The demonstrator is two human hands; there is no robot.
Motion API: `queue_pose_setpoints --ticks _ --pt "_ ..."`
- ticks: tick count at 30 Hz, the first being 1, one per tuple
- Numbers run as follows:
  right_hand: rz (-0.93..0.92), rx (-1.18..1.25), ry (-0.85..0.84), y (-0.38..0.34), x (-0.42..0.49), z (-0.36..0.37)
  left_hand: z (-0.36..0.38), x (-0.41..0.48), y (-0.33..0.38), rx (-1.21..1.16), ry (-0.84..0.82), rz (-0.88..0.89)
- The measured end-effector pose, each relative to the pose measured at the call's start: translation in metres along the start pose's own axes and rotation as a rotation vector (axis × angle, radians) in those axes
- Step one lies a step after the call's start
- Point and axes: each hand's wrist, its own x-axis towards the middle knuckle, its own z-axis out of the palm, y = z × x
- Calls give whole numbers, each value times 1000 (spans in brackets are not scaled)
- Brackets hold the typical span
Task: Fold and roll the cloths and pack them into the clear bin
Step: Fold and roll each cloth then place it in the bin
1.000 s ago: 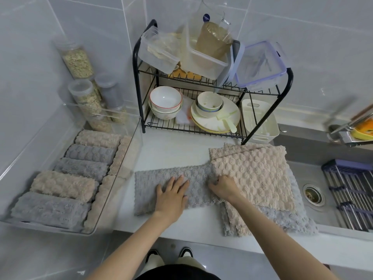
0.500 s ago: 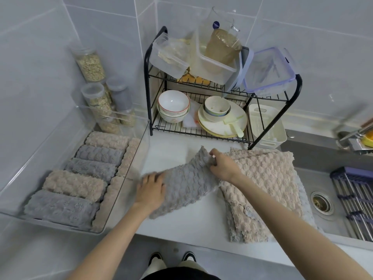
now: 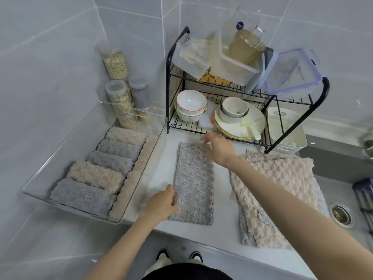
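On the table [image 3: 222, 215] right of the clear bin [image 3: 141, 115], the grey cloth [image 3: 193, 184] lies folded long for rolling, my left hand [image 3: 161, 205] flat, steadying its near edge, right hand [image 3: 218, 148] spread above its far end.

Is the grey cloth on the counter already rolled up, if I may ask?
No, the grey cloth lies flat on the counter as a long strip.
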Motion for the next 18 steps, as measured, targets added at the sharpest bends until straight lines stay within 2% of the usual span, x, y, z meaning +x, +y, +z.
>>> queue_pose_setpoints --ticks 5,9,12,18 --pt "-47 91 -228 2 -49 12 3 -6 -1 59 73 48" --pt "-105 72 -408 12 -98 39 10 -9 -4 57 104 206" --pt "-167 50 -403 18 -126 62 15 -11 -8 60 107 304" --pt "-270 -302 -292 21 -154 84 24 -14 -12 168 108 321"
